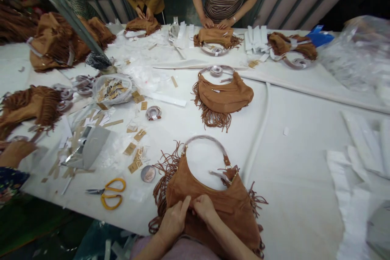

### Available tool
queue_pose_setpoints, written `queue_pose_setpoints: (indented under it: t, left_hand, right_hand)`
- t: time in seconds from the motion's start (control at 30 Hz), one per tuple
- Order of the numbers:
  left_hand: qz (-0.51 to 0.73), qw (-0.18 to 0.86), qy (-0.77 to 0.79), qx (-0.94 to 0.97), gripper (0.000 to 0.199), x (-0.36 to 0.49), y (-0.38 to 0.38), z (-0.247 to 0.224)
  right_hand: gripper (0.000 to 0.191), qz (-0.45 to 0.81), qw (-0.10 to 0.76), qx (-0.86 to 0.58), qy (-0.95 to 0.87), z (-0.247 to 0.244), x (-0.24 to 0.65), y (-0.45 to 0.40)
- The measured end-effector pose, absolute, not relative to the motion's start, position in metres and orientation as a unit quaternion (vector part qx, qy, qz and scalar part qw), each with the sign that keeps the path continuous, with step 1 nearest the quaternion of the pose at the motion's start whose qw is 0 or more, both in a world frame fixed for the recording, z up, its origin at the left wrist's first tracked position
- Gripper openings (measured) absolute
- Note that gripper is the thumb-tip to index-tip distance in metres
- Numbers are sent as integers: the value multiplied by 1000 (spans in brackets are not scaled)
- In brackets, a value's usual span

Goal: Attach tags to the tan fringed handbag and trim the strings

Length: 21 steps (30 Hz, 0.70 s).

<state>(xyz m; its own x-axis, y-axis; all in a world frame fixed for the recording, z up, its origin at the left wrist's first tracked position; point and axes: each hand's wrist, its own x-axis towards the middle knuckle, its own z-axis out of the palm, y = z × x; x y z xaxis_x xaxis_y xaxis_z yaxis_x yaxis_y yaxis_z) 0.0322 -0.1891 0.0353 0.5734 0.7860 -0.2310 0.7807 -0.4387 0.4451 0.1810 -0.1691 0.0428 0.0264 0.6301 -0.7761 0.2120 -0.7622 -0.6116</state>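
A brown suede handbag (219, 203) with fringed sides lies at the table's near edge, its wrapped handle curving away from me. My left hand (175, 217) rests on the bag's front, index finger stretched along it and the other fingers curled against the suede. Close beside it, my right hand (203, 207) is closed in a pinch at the same spot. What lies between its fingertips is hidden. Left of the bag are a round disc (148, 174) and yellow-handled scissors (112, 193), their blades slightly apart.
Another fringed handbag (227, 93) lies farther back, near a coiled strap (153, 113). Brown tags (130, 148) are scattered left, by a bag-lined tub (112, 89). Two people work on bags across the table; a person's arm (15, 154) shows at left. White strips (344, 195) lie right.
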Motion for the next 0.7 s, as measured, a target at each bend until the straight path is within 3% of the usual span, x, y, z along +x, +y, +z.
queue_pose_setpoints:
  t: [0.07, 0.17, 0.37, 0.5, 0.6, 0.7]
  left_hand:
    - [-12, 294, 472, 831, 52, 35, -184, 42]
    - [5, 372, 533, 760, 35, 42, -175, 53]
    - [80, 578, 640, 500, 21, 56, -164, 57]
    - [116, 664, 632, 381, 26, 59, -163, 56]
    - [123, 715, 624, 289, 35, 58, -162, 61]
    - [137, 755, 608, 203, 35, 56, -160, 69]
  right_hand:
    - [34, 636, 170, -692, -298, 41, 182, -169]
    - [33, 664, 184, -664, -290, 42, 185, -171]
    - [31, 689, 254, -614, -289, 51, 194, -185]
    - [28, 668, 304, -626, -266, 53, 196, -196]
    - [40, 630, 352, -656, -219, 55, 192, -200]
    - [37, 597, 355, -675, -250, 56, 186, -200]
